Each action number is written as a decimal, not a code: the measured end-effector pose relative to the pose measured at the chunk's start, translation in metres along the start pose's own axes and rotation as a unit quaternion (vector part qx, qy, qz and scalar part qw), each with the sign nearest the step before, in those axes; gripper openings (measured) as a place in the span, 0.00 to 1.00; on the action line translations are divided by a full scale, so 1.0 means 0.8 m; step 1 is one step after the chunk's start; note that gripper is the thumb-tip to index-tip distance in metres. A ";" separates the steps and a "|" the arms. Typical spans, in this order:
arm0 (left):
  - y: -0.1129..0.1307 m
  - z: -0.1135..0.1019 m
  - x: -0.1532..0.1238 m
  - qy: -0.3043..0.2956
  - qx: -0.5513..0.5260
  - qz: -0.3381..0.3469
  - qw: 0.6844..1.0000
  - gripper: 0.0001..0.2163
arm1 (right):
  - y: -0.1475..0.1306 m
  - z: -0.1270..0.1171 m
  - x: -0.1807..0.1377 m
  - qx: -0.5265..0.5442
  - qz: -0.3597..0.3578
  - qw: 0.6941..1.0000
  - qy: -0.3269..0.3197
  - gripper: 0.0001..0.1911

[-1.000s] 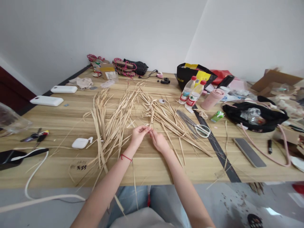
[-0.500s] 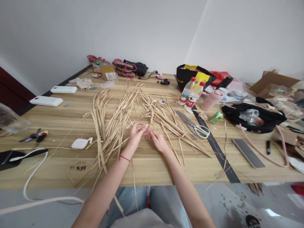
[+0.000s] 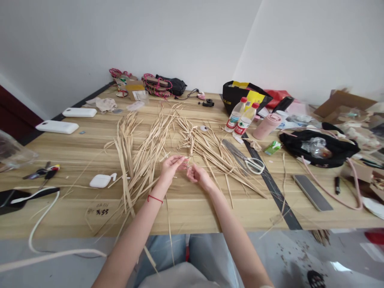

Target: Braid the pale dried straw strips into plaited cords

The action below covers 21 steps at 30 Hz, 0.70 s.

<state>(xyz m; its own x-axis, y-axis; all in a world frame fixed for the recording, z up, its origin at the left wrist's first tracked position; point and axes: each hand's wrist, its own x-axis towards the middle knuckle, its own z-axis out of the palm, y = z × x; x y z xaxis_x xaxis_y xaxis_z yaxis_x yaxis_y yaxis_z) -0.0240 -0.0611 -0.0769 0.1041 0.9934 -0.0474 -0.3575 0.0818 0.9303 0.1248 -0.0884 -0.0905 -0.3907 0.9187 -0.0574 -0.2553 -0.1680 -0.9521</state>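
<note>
My left hand (image 3: 171,166), with a red string on its wrist, is closed in a pinch on a thin dried straw strip near the middle of the table. Close on its right, my right hand (image 3: 199,176) has its fingers curled together at the strip's other side, a small gap between the hands. The strip is thin and partly hidden by the fingers. Just beyond them lies a twisted straw piece (image 3: 191,143). Loose straw strips (image 3: 151,148) spread to the left, and a second bunch of straw (image 3: 216,150) fans out to the right.
White-handled scissors (image 3: 254,165) lie right of the straw. Behind them stand two water bottles (image 3: 242,122), a pink cup (image 3: 268,126) and a black-yellow bag (image 3: 232,98). A grey phone (image 3: 312,192) is at right; a white earbud case (image 3: 100,181) and cables are at left.
My hands have drawn slightly apart. The right hand's fingers have curled in more, and the left hand has shifted a little left.
</note>
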 end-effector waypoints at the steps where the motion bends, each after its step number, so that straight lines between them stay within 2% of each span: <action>1: 0.000 0.000 0.000 -0.001 -0.002 0.000 1.000 0.17 | 0.001 -0.001 0.001 0.033 0.016 0.999 -0.011 0.25; 4: -0.001 0.002 0.000 0.000 -0.006 0.002 1.000 0.17 | 0.001 -0.003 0.003 0.088 0.051 0.994 -0.042 0.25; 7: -0.002 0.004 -0.001 0.006 -0.006 0.006 1.000 0.17 | 0.002 -0.004 0.004 0.100 0.065 0.992 -0.046 0.26; 21: -0.001 0.007 -0.002 -0.001 0.011 0.035 0.999 0.15 | 0.009 -0.003 0.005 0.106 0.054 0.992 -0.044 0.26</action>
<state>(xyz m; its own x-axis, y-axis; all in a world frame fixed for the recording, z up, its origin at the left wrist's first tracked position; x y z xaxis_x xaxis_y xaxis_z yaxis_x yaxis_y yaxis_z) -0.0188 -0.0635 -0.0759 0.0804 0.9966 0.0193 -0.3427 0.0095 0.9394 0.1235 -0.0851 -0.0983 -0.5000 0.8577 -0.1201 -0.3837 -0.3437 -0.8571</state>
